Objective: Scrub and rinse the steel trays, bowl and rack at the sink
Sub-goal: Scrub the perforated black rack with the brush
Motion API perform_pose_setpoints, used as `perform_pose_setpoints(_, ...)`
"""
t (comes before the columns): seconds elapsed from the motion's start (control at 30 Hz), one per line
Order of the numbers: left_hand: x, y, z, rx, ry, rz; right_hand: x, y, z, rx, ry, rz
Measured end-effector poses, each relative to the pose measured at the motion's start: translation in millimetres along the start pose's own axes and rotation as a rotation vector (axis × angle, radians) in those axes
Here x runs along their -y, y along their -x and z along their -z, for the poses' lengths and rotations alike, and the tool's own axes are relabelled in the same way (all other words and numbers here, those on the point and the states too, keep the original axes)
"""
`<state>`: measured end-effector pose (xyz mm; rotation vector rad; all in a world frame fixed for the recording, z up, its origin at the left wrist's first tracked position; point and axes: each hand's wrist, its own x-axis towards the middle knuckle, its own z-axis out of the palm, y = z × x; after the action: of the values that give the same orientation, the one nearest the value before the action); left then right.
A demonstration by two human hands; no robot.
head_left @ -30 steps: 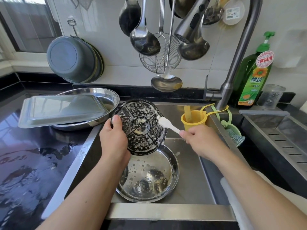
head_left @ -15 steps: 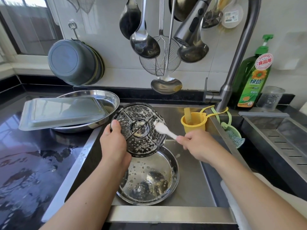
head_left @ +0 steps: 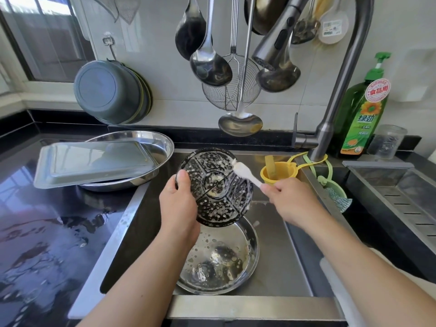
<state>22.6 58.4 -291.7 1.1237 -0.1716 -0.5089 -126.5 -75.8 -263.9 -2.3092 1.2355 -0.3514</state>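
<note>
My left hand [head_left: 177, 206] grips the left rim of a round perforated steel rack [head_left: 219, 185], tilted upright over the sink and flecked with white foam. My right hand [head_left: 292, 199] pinches the handle of a small white brush [head_left: 245, 172] whose head touches the rack's upper right edge. Below them a soapy round steel bowl [head_left: 226, 260] lies in the sink basin [head_left: 283, 267]. On the counter to the left, a rectangular steel tray [head_left: 94, 161] lies upside down across a round steel tray [head_left: 162, 142].
The faucet [head_left: 330, 114] rises at the back right, its spray head [head_left: 273, 38] hanging above the rack among ladles and a wire skimmer [head_left: 231, 93]. A yellow cup [head_left: 279, 173], green soap bottle [head_left: 363, 114] and clear cup [head_left: 387, 142] stand nearby. The dark counter [head_left: 47, 232] is wet.
The brush head has moved up from the rack's right middle to its upper right edge. My left hand keeps the same hold on the rack.
</note>
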Motion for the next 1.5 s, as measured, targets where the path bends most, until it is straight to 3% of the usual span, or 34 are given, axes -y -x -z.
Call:
perform_pose_setpoints(0.13,4.2,0.2,-2.1,0.057,-0.057,0.016,4.1,2.9,-9.7,0.039,0.026,0.044)
perform_pose_setpoints(0.33,12.9,2.1,-2.9,0.109,-0.278,-0.043,0.0,-2.6,-0.1,-0.057,0.005,-0.047)
perform_pose_setpoints(0.63,7.7,2.5,-3.4,0.108,-0.259,-0.024,-11.6,6.1,-3.0,0.045,-0.147,-0.162)
perform_pose_setpoints(0.8,10.1,12.7,-8.5,0.218,-0.531,-0.202,7.7,7.6,-11.0,0.018,-0.182,-0.027)
perform_pose_setpoints(0.97,11.4,13.2,-9.2,0.198,-0.608,-0.284,7.0,10.2,-14.8,0.026,-0.150,0.054)
perform_pose_setpoints(1.1,12.9,9.6,-9.1,0.171,-0.419,-0.154,-8.6,2.3,-10.8,-0.005,-0.173,-0.019)
perform_pose_setpoints(1.17,11.0,6.8,-8.2,0.193,-0.310,-0.097,-2.0,4.4,-16.2,0.031,-0.178,0.033)
perform_pose_setpoints(1.33,6.1,8.9,-5.1,0.392,-0.174,0.003,18.1,12.8,-31.9,0.067,-0.056,0.229)
perform_pose_setpoints(1.5,0.0,11.8,-4.4,0.516,-0.134,0.063,9.9,6.9,-15.1,-0.068,-0.044,0.176)
